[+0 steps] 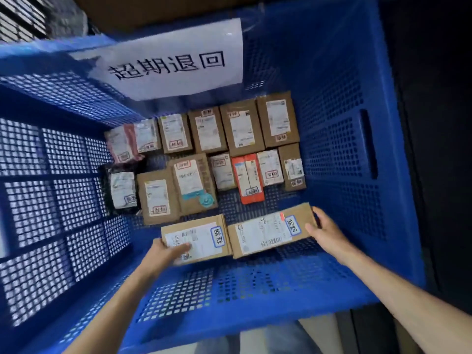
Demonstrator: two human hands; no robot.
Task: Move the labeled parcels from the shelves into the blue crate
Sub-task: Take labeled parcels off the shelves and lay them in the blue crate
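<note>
I look down into the blue crate [337,154]. Several labeled parcels lie flat on its floor in two rows, among them an orange parcel [248,178] and a black pouch [120,190]. Nearest to me sit two brown cardboard parcels side by side. My left hand [167,252] grips the left parcel [201,236] at its near left corner, thumb lying on the label. My right hand [324,229] holds the right end of the right parcel [268,231], which is tilted slightly.
A white paper sign [176,60] with black characters is taped to the crate's far wall. Perforated blue walls rise on all sides, and the right wall has a handle slot [367,143]. Bare crate floor [242,279] shows in front of the two near parcels.
</note>
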